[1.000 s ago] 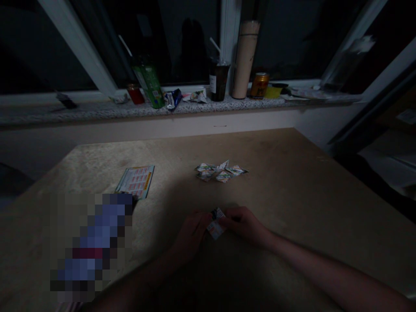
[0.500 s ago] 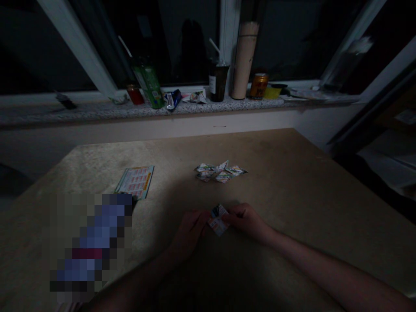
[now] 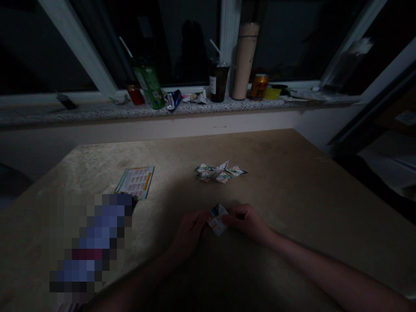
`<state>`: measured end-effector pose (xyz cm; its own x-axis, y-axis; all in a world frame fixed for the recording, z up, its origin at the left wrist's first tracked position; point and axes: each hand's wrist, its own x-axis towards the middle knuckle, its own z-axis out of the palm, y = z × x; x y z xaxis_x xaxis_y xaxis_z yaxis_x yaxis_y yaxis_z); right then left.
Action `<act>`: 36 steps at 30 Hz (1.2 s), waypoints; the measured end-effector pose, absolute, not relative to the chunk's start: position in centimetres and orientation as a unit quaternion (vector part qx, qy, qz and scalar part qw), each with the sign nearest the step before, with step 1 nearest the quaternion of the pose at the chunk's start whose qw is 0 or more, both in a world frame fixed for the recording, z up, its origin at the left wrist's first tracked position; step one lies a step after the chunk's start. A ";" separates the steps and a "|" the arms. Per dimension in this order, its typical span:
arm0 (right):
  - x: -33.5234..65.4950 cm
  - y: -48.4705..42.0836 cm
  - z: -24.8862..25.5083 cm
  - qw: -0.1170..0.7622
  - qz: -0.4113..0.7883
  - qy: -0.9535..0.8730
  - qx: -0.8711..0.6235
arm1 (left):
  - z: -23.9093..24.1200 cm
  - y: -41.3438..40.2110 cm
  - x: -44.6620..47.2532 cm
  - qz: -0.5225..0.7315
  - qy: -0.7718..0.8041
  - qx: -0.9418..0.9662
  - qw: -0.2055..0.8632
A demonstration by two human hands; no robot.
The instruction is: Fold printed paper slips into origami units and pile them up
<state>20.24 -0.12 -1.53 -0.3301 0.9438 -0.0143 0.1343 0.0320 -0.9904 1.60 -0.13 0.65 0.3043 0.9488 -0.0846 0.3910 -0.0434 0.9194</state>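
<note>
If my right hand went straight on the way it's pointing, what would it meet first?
Your right hand would first push on the folded paper square it pinches, then probably meet your left hand, though depth is unclear.

Possibly a home: drinks (image 3: pixel 219 83) on windowsill (image 3: pixel 107 112)

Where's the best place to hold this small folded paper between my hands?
Probably the left and right corners, coming from both sides: the folded paper sits turned like a diamond, with the left hand and right hand at those corners.
</note>
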 end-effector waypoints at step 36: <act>19.3 -0.4 -2.1 0.357 0.131 -0.845 -0.377 | -0.6 -0.8 1.5 0.296 0.393 0.699 0.520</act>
